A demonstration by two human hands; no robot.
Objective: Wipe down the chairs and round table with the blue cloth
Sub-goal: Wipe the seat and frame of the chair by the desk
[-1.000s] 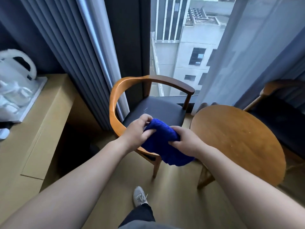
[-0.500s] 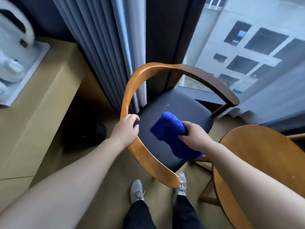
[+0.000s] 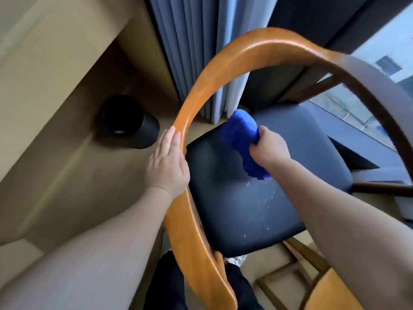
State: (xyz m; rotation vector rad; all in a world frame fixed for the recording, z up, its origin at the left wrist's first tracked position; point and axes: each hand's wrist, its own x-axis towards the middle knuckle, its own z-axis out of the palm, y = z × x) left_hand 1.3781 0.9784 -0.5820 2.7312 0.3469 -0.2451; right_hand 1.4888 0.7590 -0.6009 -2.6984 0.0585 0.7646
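A wooden armchair with a curved orange-brown back rail (image 3: 214, 77) and a dark padded seat (image 3: 263, 204) fills the middle of the view, seen from above. My right hand (image 3: 269, 148) is shut on the bunched blue cloth (image 3: 242, 135), which presses on the seat's far left part. My left hand (image 3: 168, 163) grips the back rail on its left side, fingers laid along the wood. Pale scuff marks (image 3: 261, 198) show on the seat nearer to me. A sliver of the round table (image 3: 330, 294) shows at the bottom right.
A black round bin (image 3: 129, 121) stands on the floor to the left, under a beige desk (image 3: 44, 63). Grey-blue curtains (image 3: 196, 52) hang behind the chair, with a window (image 3: 380, 70) at the right. My legs and a shoe (image 3: 234, 260) are below the chair.
The view has closed in and tilted down over the chair. My right hand has pushed the cloth farther across the seat, toward its far left corner. My left hand has slid up along the back rail.
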